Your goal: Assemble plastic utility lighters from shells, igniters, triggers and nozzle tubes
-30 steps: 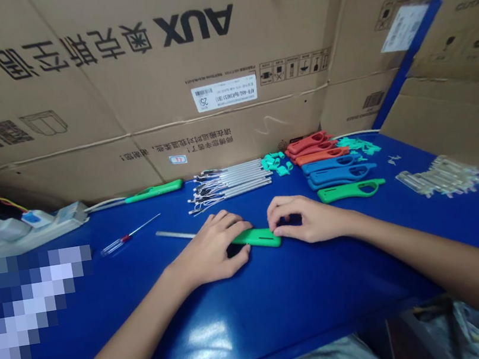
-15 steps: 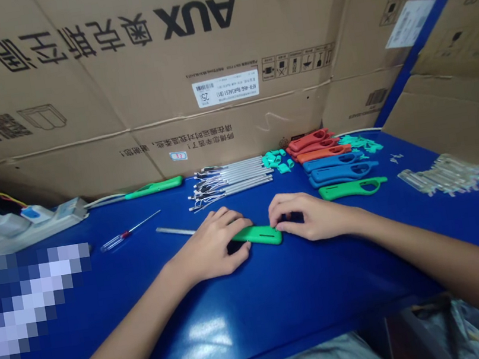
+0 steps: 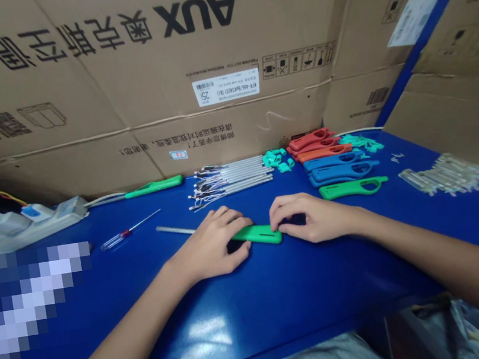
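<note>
A green long-necked gas lighter [image 3: 259, 234] lies on the blue table, its metal tube pointing left. My left hand [image 3: 217, 240] is closed over its middle, thumb on the near side and fingers on the far side. At the lighter's right end, the thumb and fingertips of my right hand [image 3: 302, 218] are pinched together against the handle. Whatever may sit between those fingertips is too small to make out. Behind my hands lie several metal lighter tubes with wires [image 3: 235, 180].
Small teal parts [image 3: 277, 160] lie beside the tubes. Red, blue and green lighter shells [image 3: 340, 173] are stacked at back right, near clear fuel tanks [image 3: 443, 176]. A screwdriver [image 3: 122, 237] and a power strip [image 3: 48, 223] lie left. A cardboard wall [image 3: 140, 86] stands behind.
Almost nothing differs. Both hands stay on the green lighter, and the right fingertips have shifted only very slightly at its end.
</note>
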The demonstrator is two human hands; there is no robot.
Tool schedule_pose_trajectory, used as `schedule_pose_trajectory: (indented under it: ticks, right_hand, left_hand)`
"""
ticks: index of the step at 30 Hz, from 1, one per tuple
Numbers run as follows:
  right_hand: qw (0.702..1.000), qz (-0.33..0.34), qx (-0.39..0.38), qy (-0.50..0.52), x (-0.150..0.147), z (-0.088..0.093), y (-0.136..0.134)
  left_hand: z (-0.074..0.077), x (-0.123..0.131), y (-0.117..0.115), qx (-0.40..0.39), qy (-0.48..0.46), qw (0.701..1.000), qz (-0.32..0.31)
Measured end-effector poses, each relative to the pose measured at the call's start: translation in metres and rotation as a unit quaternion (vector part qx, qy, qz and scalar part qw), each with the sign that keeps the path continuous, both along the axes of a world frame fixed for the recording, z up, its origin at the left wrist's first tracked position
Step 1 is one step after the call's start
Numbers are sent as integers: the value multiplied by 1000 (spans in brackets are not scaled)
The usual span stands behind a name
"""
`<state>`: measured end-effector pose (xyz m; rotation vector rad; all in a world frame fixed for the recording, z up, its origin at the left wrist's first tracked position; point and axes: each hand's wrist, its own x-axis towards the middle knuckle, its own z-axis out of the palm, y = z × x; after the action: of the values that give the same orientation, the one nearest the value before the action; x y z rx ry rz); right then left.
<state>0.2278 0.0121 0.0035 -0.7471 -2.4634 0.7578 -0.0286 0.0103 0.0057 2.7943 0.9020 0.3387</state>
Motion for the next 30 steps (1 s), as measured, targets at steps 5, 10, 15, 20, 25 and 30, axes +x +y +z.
schedule_pose_trajectory:
  ticks: [5, 10, 15, 20, 25, 30]
  right_hand:
    - [1000, -12, 8, -1, -1, 1, 0]
    - [1000, -16, 11, -1, -1, -1, 0]
    - [999, -28, 32, 28, 0, -2, -1]
    - [999, -24, 43, 18, 0, -3, -2]
    - [999, -25, 46, 10, 0, -2, -2]
    - [998, -26, 51, -2, 0, -1, -2]
  left_hand:
    - [0, 0, 0, 0, 4, 1000, 2]
    - [0, 0, 0, 2, -1, 1000, 2]
    - [-1, -1, 0, 4, 3, 1000, 2]
    - [-1, -1, 0, 4, 7, 1000, 1]
    - [0, -1, 0, 3, 4, 1000, 1]
    - [0, -1, 0, 2, -2, 1000, 2]
